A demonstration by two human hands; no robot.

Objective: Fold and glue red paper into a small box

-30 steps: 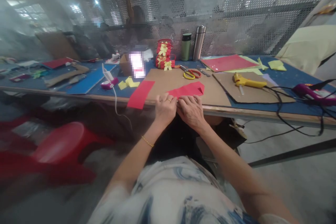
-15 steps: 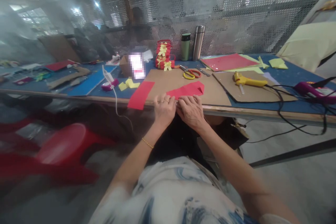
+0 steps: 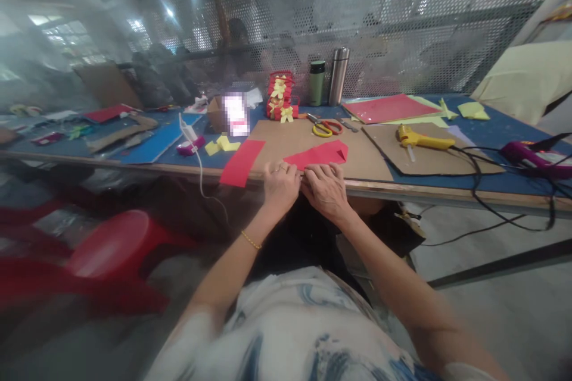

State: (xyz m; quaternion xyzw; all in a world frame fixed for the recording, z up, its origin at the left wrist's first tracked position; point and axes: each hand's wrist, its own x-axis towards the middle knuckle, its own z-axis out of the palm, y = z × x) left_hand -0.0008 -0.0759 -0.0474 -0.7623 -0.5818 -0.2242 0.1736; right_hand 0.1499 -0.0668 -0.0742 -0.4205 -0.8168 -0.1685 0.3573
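A folded piece of red paper lies aslant on a brown cardboard sheet at the table's front edge. My left hand grips its near left edge with bent fingers. Close beside it, my right hand holds the near edge too, fingers curled over the paper. The thumbs and the part of the paper under the fingers are hidden. To the left of my left hand, a flat red paper strip overhangs the table edge slightly.
Behind the paper are scissors, red boxes with yellow bows, a green cup and a steel flask. A yellow glue gun with trailing cords lies right. Left are yellow paper pieces, a lit phone and a red stool.
The view has shifted slightly, so the table's things appear a little lower and further right. Both hands keep nearly the same place on the red paper.
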